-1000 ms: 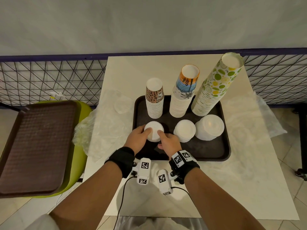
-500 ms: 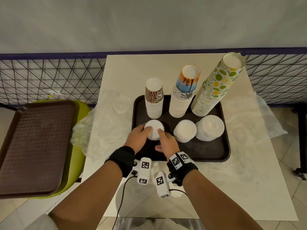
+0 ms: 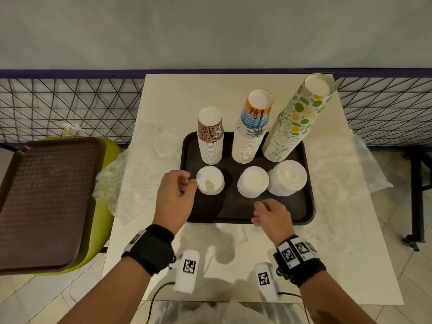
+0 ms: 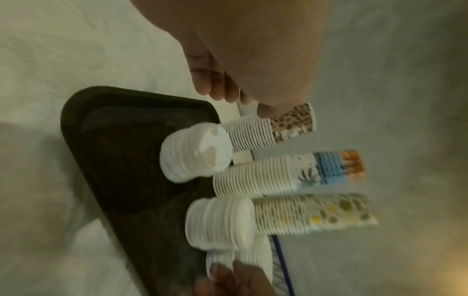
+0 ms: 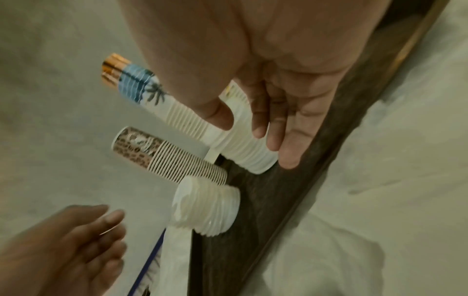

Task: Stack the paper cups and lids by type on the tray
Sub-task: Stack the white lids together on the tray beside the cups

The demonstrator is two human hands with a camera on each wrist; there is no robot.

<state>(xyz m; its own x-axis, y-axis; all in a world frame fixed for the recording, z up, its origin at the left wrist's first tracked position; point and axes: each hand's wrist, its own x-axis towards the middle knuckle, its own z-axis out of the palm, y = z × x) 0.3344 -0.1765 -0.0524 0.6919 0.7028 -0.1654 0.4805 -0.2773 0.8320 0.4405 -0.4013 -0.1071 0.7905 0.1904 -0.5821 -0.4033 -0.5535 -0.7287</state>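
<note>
So both hands came off the small lid stack (image 3: 210,183), now standing alone at the tray's (image 3: 304,213) 9 o'clock; left hand (image 3: 175,199) and right hand (image 3: 272,216) fingers relaxed, empty. Sorting looked basically done.

cafe/food-court type | serving tray (image 3: 308,206) w/ paper cup stacks (image 3: 251,136) | spare tray (image 3: 44,202) | tile floor

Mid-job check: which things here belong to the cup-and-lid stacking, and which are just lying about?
Job:
black tray
brown cup stack
blue-orange cup stack
green-spotted cup stack
small lid stack
middle lid stack
large lid stack

Lying about:
brown tray on green seat
plastic wrap on the table
</note>
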